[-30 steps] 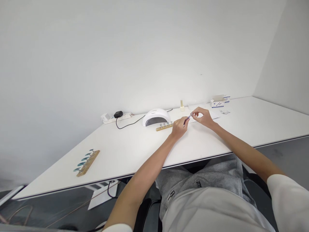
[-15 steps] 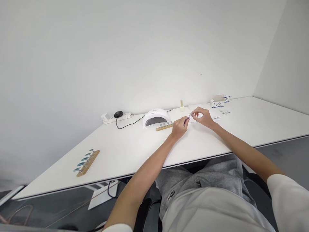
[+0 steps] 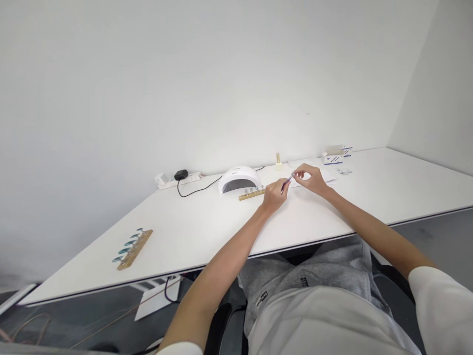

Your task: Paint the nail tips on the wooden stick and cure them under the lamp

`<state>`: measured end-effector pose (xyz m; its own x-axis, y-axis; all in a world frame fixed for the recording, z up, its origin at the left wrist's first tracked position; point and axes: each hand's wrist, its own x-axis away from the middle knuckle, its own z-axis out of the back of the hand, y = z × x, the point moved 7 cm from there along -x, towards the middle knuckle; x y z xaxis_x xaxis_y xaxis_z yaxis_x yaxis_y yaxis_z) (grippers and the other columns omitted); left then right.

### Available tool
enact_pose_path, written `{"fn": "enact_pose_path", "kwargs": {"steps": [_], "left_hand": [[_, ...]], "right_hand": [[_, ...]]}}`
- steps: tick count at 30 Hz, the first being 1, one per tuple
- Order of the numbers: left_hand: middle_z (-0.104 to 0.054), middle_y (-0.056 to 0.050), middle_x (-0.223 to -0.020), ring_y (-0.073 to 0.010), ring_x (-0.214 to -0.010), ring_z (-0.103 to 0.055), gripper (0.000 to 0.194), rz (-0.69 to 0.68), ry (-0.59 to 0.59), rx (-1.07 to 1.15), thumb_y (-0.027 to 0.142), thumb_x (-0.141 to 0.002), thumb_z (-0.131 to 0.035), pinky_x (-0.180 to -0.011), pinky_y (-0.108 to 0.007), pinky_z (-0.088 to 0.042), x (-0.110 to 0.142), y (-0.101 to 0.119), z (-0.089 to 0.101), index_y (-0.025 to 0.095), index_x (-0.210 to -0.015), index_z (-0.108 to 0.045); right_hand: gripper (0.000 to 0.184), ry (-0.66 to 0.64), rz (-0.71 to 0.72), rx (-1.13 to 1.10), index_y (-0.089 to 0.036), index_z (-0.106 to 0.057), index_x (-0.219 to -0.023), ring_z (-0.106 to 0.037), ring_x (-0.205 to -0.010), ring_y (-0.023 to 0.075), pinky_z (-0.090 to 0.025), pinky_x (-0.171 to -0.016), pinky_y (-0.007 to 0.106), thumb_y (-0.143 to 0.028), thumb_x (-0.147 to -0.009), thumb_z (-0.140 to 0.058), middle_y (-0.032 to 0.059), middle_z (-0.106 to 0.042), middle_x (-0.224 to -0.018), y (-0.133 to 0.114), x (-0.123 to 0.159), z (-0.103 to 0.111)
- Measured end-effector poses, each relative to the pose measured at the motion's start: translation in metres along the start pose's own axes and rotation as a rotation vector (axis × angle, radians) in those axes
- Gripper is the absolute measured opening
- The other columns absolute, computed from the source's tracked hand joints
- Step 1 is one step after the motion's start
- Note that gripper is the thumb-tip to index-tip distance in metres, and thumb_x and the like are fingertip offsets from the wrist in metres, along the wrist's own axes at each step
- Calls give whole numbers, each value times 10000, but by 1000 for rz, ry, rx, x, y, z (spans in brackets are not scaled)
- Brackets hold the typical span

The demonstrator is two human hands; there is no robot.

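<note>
My left hand [image 3: 274,194] is closed around a slim purple metallic tool [image 3: 287,183], which slants up to the right. At the tool's upper end, the thumb and forefinger of my right hand [image 3: 311,179] are pinched together. Whether they grip the tip itself or a tiny piece on it is too small to make out. Just left of my left hand lies a wooden strip [image 3: 248,196] with several small clear stands on it, its right end hidden by the hand. Behind both hands are thin white sheets [image 3: 327,176].
A white nail lamp [image 3: 239,178] stands near the wall, with a power strip [image 3: 166,184] and black adapter [image 3: 181,174] to its left. A pale polish bottle [image 3: 278,162] and small boxes [image 3: 333,157] are farther back. Teal nail tips on a wooden stand [image 3: 135,250] sit at left.
</note>
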<state>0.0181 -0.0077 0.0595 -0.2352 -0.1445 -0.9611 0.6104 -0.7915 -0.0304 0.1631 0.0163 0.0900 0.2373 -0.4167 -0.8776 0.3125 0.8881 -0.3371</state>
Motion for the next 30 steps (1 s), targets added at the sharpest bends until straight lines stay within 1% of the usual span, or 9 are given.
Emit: {"fn": "enact_pose_path", "kwargs": {"steps": [5,9,13,18,22,25,30], "left_hand": [[-606,10,-613,-86,-483,-536,148,-27,22,19,228,-962,-476,-507,-221,-378,-1,2,2,163,-869,-571],[-609,12,-620,-89,-488,-535,103,-38,35,24,206,-947,-497,-513,-217,-377,-2,4,4,165,-882,-565],[-609,8,-623,-88,-488,-535,133,-23,33,28,224,-958,-476,-511,-217,-381,-2,3,4,169,-875,-565],[-606,-1,-621,-90,-488,-542,203,24,-10,31,277,-976,-439,-512,-226,-392,0,-1,-1,168,-864,-569],[-614,-10,-635,-95,-505,-560,224,42,-30,36,289,-983,-425,-524,-231,-397,2,-4,-3,165,-865,-569],[-614,-9,-635,-92,-504,-558,217,33,-32,42,284,-983,-429,-520,-229,-388,1,-3,-3,164,-863,-564],[-618,-2,-633,-86,-497,-548,183,1,4,20,255,-974,-447,-516,-223,-383,0,1,1,165,-861,-560]], "right_hand": [[61,8,1,-2,-216,-651,-798,-563,-626,146,-502,-584,309,-258,-832,-623,33,-654,-740,-1,0,1],[63,8,7,-9,-214,-649,-797,-563,-629,144,-496,-582,305,-259,-834,-623,32,-652,-746,-2,0,0],[78,3,-3,-3,-220,-648,-787,-563,-626,148,-499,-583,310,-276,-836,-624,31,-650,-740,-2,0,0],[93,-2,-29,8,-223,-649,-793,-568,-636,155,-508,-591,320,-296,-839,-617,37,-656,-745,-1,0,0],[89,0,-20,1,-221,-650,-802,-569,-640,154,-504,-590,317,-293,-839,-614,38,-657,-747,-1,0,0],[77,0,-9,-2,-218,-648,-801,-569,-635,152,-503,-587,316,-278,-836,-616,37,-653,-742,-2,0,1],[63,10,3,-9,-215,-646,-795,-564,-626,148,-502,-582,312,-264,-828,-625,35,-647,-735,-3,-1,1]]}}
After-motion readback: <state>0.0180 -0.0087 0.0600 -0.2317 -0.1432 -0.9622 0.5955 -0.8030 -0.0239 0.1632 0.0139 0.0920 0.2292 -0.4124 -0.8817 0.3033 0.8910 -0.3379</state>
